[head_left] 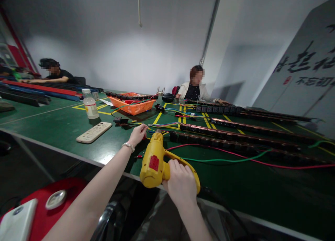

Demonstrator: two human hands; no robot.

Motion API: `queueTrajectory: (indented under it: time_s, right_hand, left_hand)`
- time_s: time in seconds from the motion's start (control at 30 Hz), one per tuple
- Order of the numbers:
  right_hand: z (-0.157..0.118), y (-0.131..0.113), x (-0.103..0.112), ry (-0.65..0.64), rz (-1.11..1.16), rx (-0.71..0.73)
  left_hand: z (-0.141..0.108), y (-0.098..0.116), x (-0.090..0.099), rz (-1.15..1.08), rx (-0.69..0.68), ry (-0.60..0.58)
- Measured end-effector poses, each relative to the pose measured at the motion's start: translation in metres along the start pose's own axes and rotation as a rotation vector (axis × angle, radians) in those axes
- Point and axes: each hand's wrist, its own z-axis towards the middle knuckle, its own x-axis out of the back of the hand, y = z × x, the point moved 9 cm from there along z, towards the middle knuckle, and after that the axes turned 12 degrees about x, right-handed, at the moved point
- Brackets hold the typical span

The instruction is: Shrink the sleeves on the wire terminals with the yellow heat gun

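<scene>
My right hand (181,180) is wrapped round the handle of a yellow heat gun (151,160), whose nozzle points away from me over the table. Just left of that nozzle, my left hand (138,134) is closed in a pinch on thin coloured wires (159,125); the gun and fingers partly hide their ends. These wires run to a long dark strip with copper edges (204,131). Nearer to me lies another dark strip (209,142). A red cable (225,151) and a green cable (209,160) cross the table to the right of the gun.
On the green table (62,129) are a phone (94,132), a bottle (90,104), black connectors (121,122) and an orange basket (136,107). A person (196,87) sits opposite among more strips; another person (56,73) is far left. A red stool (42,213) stands lower left.
</scene>
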Motion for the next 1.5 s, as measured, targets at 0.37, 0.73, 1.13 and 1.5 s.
queueTrajectory:
  time_s: [0.37,0.73,1.13,1.5]
  right_hand:
    - [0.015,-0.026,-0.006,0.008,0.088,0.042]
    - [0.006,-0.021,-0.002,0.042,0.388,0.069]
    - [-0.003,0.004,0.010,0.155,0.359,0.042]
    - [-0.022,0.026,0.013,0.227,0.207,0.007]
  left_hand:
    - [0.004,0.001,0.004,0.042,-0.033,-0.002]
    - [0.001,-0.001,0.009,0.100,0.004,0.036]
    - [-0.006,0.000,0.007,0.109,0.035,0.042]
    - [-0.012,0.007,0.010,0.197,0.081,0.042]
